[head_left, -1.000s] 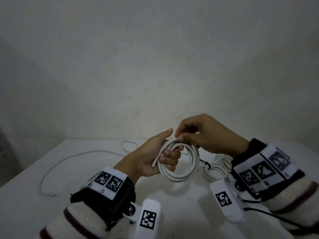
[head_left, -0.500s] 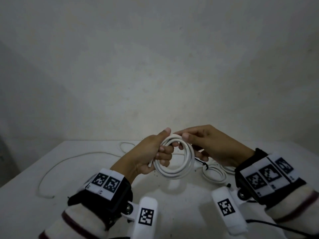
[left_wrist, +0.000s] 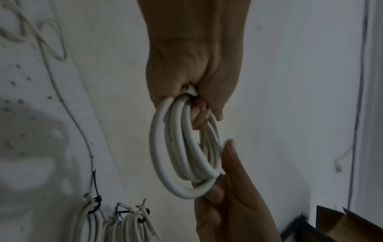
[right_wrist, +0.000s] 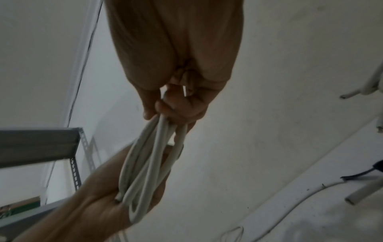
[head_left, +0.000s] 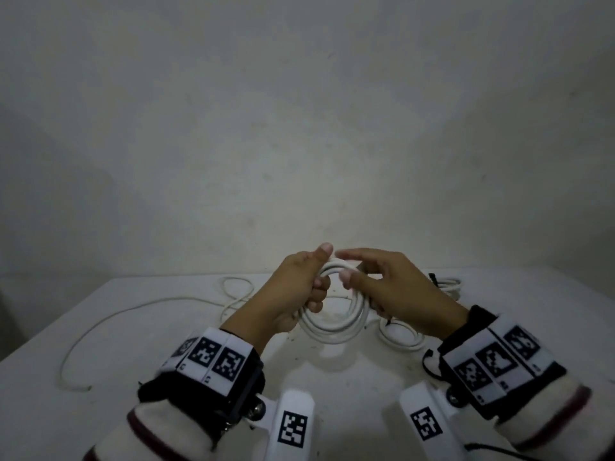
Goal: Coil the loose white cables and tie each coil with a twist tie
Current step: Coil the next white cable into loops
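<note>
I hold a coil of thick white cable (head_left: 336,327) above the white table (head_left: 166,344), with both hands on it. My left hand (head_left: 316,284) grips the coil's left side, fingers curled through the loop and thumb up. The right hand (head_left: 349,274) pinches the right side between thumb and fingers. In the left wrist view the coil (left_wrist: 182,147) hangs from my left hand (left_wrist: 196,104), and the right hand (left_wrist: 223,172) holds its lower edge. In the right wrist view the strands (right_wrist: 149,155) run from my right hand (right_wrist: 163,114) down to the left hand (right_wrist: 107,201). No twist tie shows in either hand.
Two tied white coils (head_left: 399,337) (head_left: 446,284) lie on the table to the right, bound with black ties (left_wrist: 96,201). A thin loose white cable (head_left: 133,311) trails over the left side. A metal shelf frame (right_wrist: 41,144) stands to the left. A wall rises behind the table.
My right hand has left the top of the coil and come down onto its right side. The left hand keeps its grip and the coil has shifted slightly left.
</note>
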